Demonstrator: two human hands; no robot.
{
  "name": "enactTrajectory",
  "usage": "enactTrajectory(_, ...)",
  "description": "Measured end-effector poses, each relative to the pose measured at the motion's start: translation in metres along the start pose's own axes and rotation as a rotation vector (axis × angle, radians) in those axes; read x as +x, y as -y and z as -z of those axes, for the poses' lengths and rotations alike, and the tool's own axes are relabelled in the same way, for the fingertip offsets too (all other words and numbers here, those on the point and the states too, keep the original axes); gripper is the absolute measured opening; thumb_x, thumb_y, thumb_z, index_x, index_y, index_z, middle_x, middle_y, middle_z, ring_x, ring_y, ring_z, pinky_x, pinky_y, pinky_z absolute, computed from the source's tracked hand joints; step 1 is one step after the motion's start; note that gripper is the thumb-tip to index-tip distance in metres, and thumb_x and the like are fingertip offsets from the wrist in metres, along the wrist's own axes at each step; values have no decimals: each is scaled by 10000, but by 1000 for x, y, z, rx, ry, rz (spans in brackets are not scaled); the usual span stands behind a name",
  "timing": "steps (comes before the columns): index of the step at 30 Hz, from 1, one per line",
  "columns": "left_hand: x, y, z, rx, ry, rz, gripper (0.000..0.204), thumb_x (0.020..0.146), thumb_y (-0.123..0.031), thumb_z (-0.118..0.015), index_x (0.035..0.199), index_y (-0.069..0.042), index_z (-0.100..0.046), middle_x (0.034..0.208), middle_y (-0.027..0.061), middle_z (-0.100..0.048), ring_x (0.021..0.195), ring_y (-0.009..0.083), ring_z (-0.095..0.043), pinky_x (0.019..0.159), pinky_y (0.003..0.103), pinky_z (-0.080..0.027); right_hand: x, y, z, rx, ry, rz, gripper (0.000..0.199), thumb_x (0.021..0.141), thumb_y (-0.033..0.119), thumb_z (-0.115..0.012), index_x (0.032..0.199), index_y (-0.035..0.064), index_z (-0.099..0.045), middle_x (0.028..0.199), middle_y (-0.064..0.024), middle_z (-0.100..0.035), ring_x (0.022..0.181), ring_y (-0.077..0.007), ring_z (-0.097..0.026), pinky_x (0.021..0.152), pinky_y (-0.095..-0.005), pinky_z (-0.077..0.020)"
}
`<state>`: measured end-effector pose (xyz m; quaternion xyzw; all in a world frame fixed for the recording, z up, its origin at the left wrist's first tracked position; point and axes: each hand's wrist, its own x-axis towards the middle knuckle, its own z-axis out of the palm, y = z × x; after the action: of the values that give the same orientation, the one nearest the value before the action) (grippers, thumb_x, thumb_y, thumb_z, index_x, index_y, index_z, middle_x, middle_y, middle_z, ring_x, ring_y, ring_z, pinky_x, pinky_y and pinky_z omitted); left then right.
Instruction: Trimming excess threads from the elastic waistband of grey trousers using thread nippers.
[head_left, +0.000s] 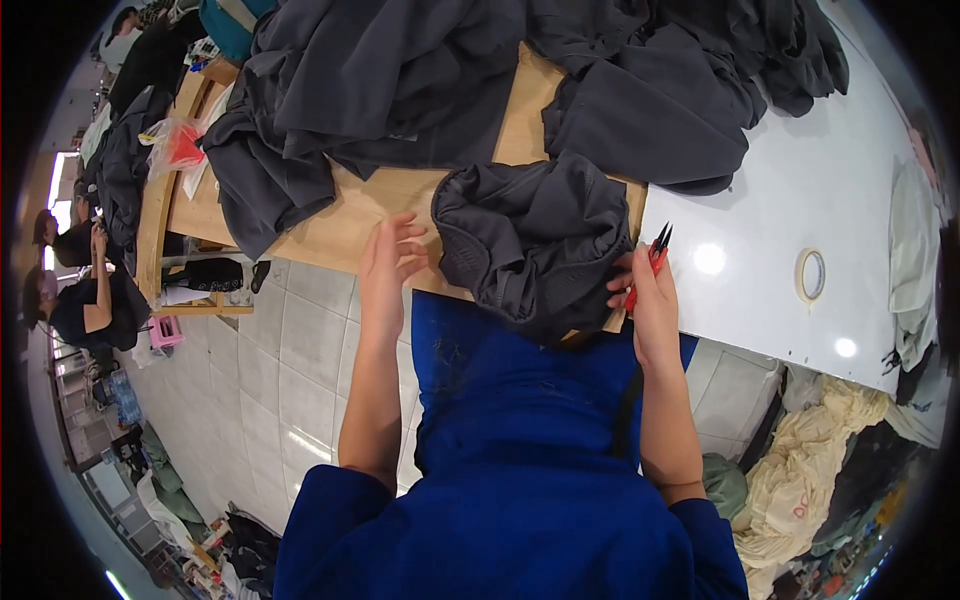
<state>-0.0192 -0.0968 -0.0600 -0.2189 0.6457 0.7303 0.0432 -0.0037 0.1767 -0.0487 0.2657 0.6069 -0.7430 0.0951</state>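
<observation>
From the head view, a dark garment (545, 235) lies bunched on the wooden surface (385, 195). At its nine o'clock the left hand (388, 258) is loosely spread, empty; at four, the right hand (652, 303) holds red snips (658, 252), best kept points clear of the garment.

Both arms bent fwd from the body, forearms bare, approx. parallel, hands well apart. L forearm (372, 400) runs nearly straight fwd w/ slight R lean; L wrist fairly straight. L hand (392, 252) is over the worktop (350, 215), by its near edge, fingers parted, slightly bent, tips pointing R. R forearm (668, 420) angles fwd & a bit L. R hand (648, 292) is at the near edge, R of the L hand, fingers curled in a grip, tips twd L.
</observation>
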Motion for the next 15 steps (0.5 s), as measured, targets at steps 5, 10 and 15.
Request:
enactTrajectory(5,19,-8,-18,240,148,162,386,961,-366,-412,1142,-45,-524,895,8,-555,810,76,-510,698,204,-408,4,-6,2,132,107,-19,263,940,323,-493,1001,67,-504,884,-26,-543,804,-114,-551,699,-267,-463)
enactTrajectory(10,0,2,-41,-79,356,-109,337,883,-84,-559,1205,-54,-462,972,6,-528,887,79,-498,805,201,-389,5,-5,15,719,86,-85,200,945,241,-459,979,68,-554,1006,-45,-606,971,-170,-564,877,-339,-428)
enactTrajectory(15,-15,-5,-40,-830,447,386,360,945,-314,-452,1200,-60,-435,1174,95,-535,1118,219,-510,954,351,-396,14,-22,53,895,276,-68,208,937,221,-443,990,52,-552,1044,-77,-602,1000,-196,-560,911,-347,-416)
